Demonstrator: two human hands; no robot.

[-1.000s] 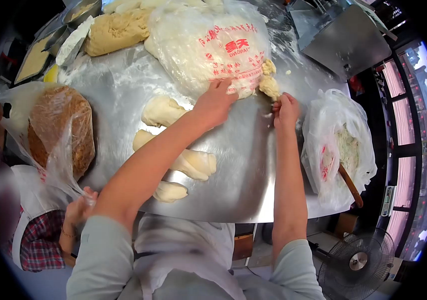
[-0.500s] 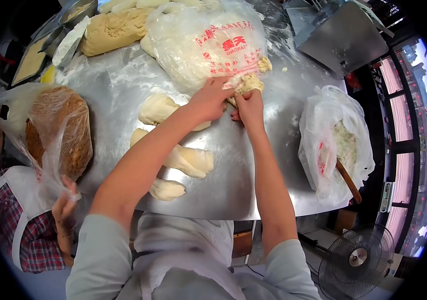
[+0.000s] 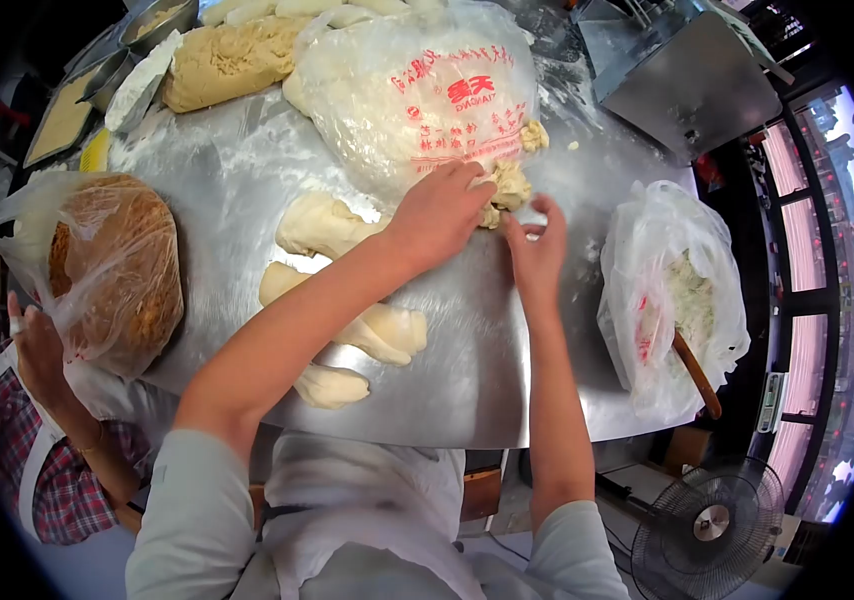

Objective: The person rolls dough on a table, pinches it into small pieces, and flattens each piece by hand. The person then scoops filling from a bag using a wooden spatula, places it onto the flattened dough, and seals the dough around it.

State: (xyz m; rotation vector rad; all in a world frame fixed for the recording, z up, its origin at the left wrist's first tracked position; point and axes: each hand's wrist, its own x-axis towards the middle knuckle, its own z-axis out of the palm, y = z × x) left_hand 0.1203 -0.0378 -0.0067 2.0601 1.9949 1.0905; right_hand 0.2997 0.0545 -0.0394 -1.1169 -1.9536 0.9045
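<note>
My left hand (image 3: 442, 215) is closed at the lower edge of a clear plastic bag (image 3: 397, 110) with red print lying over pale dough; what its fingers grip is partly hidden. Small lumpy dough pieces (image 3: 510, 186) touch its fingertips, and another lump (image 3: 534, 135) lies by the bag's right edge. Just right of the pieces is my right hand (image 3: 539, 240), thumb and fingers curved apart with nothing visible between them. Smooth dough rolls (image 3: 387, 332) lie on the steel table (image 3: 447, 400), partly under my left forearm.
At the left a co-worker's hand (image 3: 39, 350) is beside a bag of brown filling (image 3: 122, 270). A bag of pale green filling (image 3: 692, 290) with a wooden handle (image 3: 695, 372) stands right. A metal box (image 3: 692, 85) is back right, a fan (image 3: 712, 522) below right.
My right hand came left to the dough lumps, then moved slightly away and its fingers opened. The lumps shifted left to my left hand. The co-worker's hand let go of the bag's edge.
</note>
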